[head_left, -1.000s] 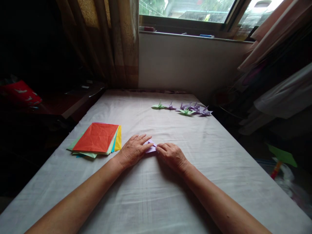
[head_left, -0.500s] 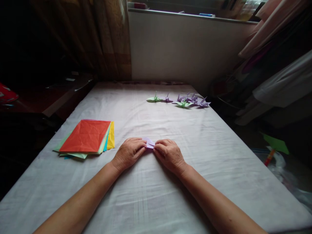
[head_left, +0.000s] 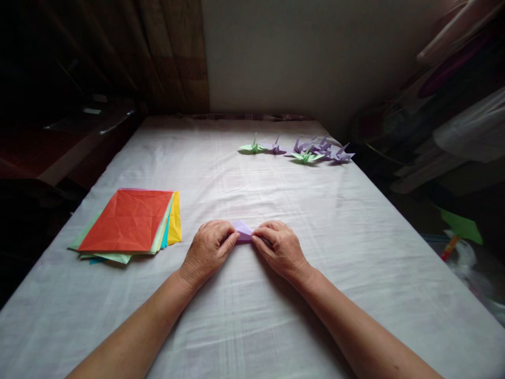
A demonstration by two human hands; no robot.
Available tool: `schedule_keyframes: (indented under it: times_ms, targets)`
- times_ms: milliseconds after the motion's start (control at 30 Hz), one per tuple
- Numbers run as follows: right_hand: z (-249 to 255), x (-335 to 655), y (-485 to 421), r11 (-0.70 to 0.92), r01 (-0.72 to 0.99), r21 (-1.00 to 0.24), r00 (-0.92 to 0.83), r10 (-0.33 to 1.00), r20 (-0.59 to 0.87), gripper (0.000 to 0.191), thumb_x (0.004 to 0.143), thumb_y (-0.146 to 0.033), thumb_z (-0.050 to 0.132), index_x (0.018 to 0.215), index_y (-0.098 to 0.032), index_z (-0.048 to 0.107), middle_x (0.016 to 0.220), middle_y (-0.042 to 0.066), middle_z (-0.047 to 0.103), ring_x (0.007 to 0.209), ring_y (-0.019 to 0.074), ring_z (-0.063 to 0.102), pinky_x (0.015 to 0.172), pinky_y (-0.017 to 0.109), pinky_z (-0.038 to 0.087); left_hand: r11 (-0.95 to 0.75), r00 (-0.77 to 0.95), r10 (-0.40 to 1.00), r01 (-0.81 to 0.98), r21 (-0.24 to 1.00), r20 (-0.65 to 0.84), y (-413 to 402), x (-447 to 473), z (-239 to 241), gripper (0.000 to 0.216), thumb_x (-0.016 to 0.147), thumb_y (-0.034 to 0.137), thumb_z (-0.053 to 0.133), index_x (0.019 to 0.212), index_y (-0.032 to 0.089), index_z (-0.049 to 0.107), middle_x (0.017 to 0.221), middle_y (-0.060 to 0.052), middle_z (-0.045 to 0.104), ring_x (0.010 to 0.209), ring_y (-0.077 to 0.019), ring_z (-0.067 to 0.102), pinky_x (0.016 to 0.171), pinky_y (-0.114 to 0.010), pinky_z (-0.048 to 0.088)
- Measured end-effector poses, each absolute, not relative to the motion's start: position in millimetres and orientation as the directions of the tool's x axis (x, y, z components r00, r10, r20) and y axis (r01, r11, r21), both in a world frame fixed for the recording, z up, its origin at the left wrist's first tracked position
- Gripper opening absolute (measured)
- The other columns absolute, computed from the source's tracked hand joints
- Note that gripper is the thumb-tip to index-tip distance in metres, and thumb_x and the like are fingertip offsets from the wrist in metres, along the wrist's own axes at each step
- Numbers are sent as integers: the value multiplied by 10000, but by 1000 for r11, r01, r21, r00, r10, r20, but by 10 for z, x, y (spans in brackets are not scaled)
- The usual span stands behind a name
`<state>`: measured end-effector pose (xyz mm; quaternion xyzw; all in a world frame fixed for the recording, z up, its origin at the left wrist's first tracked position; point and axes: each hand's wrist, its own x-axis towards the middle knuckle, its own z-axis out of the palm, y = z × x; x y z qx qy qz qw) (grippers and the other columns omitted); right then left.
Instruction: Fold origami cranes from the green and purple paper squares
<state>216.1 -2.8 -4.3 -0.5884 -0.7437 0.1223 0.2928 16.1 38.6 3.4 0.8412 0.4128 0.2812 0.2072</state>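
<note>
A small folded piece of purple origami paper (head_left: pixel 243 229) lies low over the cloth, between my two hands. My left hand (head_left: pixel 210 245) pinches its left side between thumb and fingers. At its right corner, my right hand (head_left: pixel 279 247) grips the paper with thumb and forefinger. The fingers of both hands hide the ends of the paper, so only its pointed middle part shows.
A stack of coloured paper squares (head_left: pixel 126 221), red on top, lies to the left. Several purple paper cranes (head_left: pixel 323 149) and a green crane (head_left: pixel 254 147) stand at the far side of the cloth-covered table (head_left: pixel 221 326). Clothes (head_left: pixel 473 131) hang at the right.
The view has tipped down, and the window ledge is out of sight. Between my hands the purple paper now shows a taller pointed face. Both hands keep their hold.
</note>
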Motion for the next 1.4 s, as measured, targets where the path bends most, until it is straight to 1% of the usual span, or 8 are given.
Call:
schedule_keyframes:
  times_ms: [100,200,333,533,700,1000,1200,1400]
  targets:
    - [-60,2159,-30,273,796,-540,-120,946,300,79,881,-232,624,872,-231,702,861,34,684,853,201,592,785,326,433,-553,471,828,598,580,304,383,168,5,98,914,260,549,853,203,600,840,-16,671,822,-193,614,796,-338,469]
    - [-65,2147,-33,258,803,-537,-103,948,302,59,870,-218,638,875,-238,693,859,29,679,852,208,588,781,334,425,-555,466,829,610,565,310,375,169,-22,26,897,210,569,897,202,594,870,-17,671,845,-195,611,813,-348,471]
    - [-62,2128,-38,249,804,-539,-93,950,300,57,874,-217,635,877,-238,689,849,27,668,849,207,580,789,339,417,-599,487,799,585,547,354,371,166,-31,92,904,177,557,978,203,604,946,-31,689,918,-199,612,866,-362,474]
    - [-66,2114,-38,244,804,-542,-85,949,302,48,876,-220,633,870,-232,679,841,24,656,841,204,570,780,334,403,-626,534,776,579,523,336,374,162,-13,125,919,175,536,942,208,654,992,-44,690,976,-210,602,897,-382,472]
    - [-65,2106,-36,233,815,-530,-83,953,290,56,884,-225,619,860,-235,669,838,24,654,837,203,566,771,332,389,-622,538,778,582,524,326,368,168,3,117,917,176,538,938,201,650,1016,-50,690,1004,-212,600,926,-396,463]
    - [-44,2109,-46,242,789,-565,-86,954,288,53,864,-211,620,875,-235,666,861,26,654,848,200,564,774,337,381,-642,535,764,577,505,360,361,160,-4,144,922,206,562,990,236,685,1025,-44,686,993,-206,605,885,-381,481]
    - [-34,2087,-60,222,764,-606,-52,957,285,90,859,-211,614,782,-226,658,853,25,654,845,196,565,783,345,381,-645,547,761,578,500,349,355,156,-20,139,919,207,578,1009,236,679,1045,-45,670,1008,-206,590,899,-379,477]
    - [-44,2069,-61,205,788,-580,-38,957,287,98,874,-205,594,782,-211,629,872,33,650,858,198,559,795,345,378,-644,544,762,584,494,351,343,155,-24,143,934,225,560,1024,234,670,1045,-47,668,1013,-209,588,907,-382,481]
